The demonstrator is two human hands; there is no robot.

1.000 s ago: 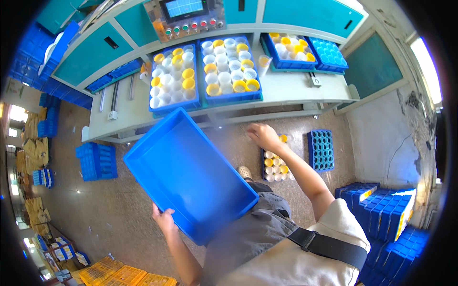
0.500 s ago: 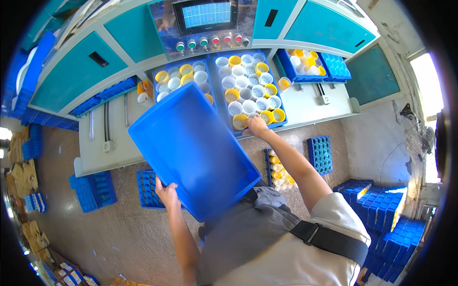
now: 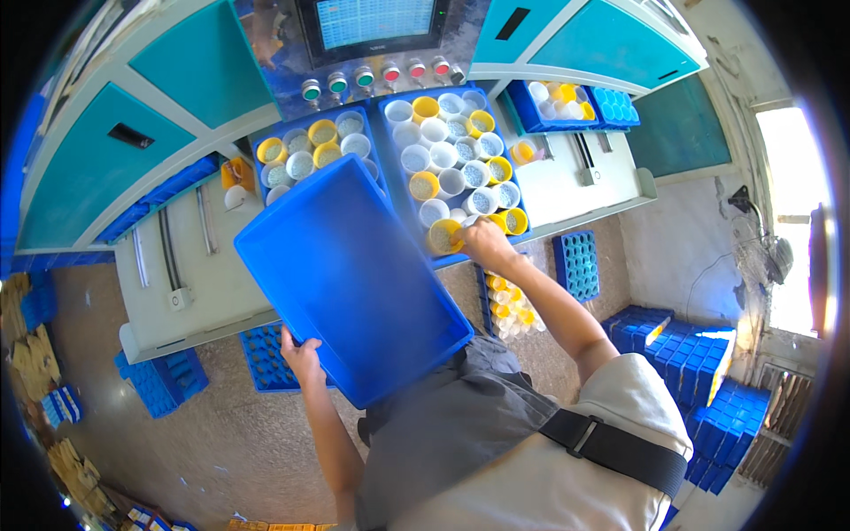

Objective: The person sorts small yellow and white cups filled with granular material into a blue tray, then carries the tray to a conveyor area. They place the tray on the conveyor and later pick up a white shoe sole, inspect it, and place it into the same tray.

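My left hand grips the side rim of a large blue plastic bin. The bin is shallow, shows nothing inside, and is tilted in front of my body. At the near edge of a blue tray, my right hand is closed on the rim of a yellow cup. Pale small pieces lie in that cup. White and yellow cups fill the tray in rows, many with small greyish pieces. The bin partly covers a second tray of cups on the left.
Behind the trays stands a teal machine with a screen and push buttons. A single yellow cup sits on the pale ledge. Blue trays lie on the floor, and blue crates are stacked at right.
The view has moved closer to the machine. My right hand stays at the near-corner yellow cup, its fingers now closed on the rim. My left hand still holds the bin.
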